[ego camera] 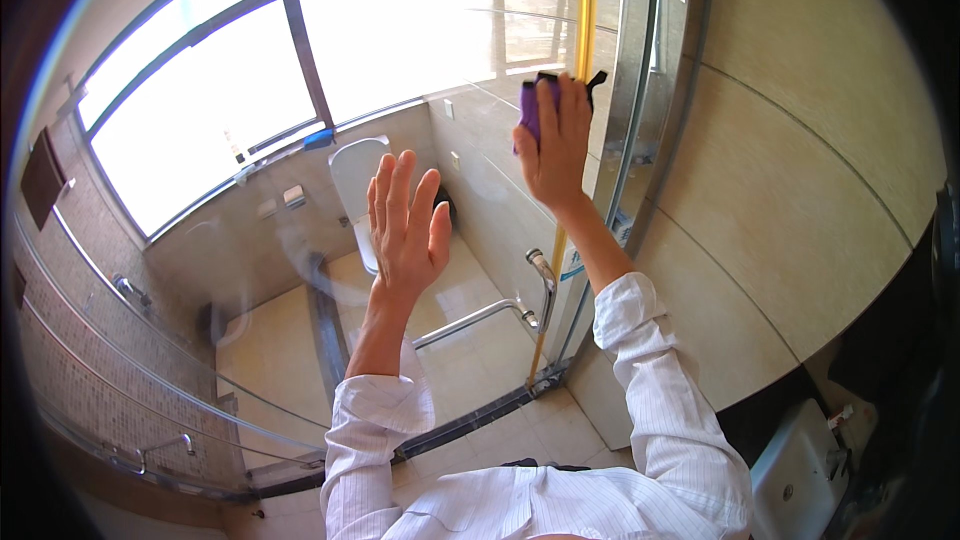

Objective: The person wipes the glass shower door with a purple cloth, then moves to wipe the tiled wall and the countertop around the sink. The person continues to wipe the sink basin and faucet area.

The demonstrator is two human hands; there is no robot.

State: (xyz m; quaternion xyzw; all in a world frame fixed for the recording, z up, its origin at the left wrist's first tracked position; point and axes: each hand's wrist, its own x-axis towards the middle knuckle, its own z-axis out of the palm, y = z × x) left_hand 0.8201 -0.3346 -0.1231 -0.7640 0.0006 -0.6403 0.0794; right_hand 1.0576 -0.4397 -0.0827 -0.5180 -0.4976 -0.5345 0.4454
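Note:
My right hand [559, 146] holds a purple cloth [529, 109] with black trim against the glass door, close to its yellow edge strip [586, 7]. A black tab [597, 82] of the cloth sticks out past my fingers on the right. My left hand [409, 229] is raised with fingers pointing up and spread a little, and nothing is in it. Whether its palm touches the glass I cannot tell. Below my right forearm is the door's bent metal handle [544, 285], with a horizontal metal bar [465, 322] running left from it.
Behind the glass stand a white toilet [360, 172] and a bright window [202, 112]. Right of the door is a metal frame [660, 112], then a tiled wall [810, 165]. A washbasin [795, 472] sits at lower right. A dark threshold [465, 424] crosses the floor.

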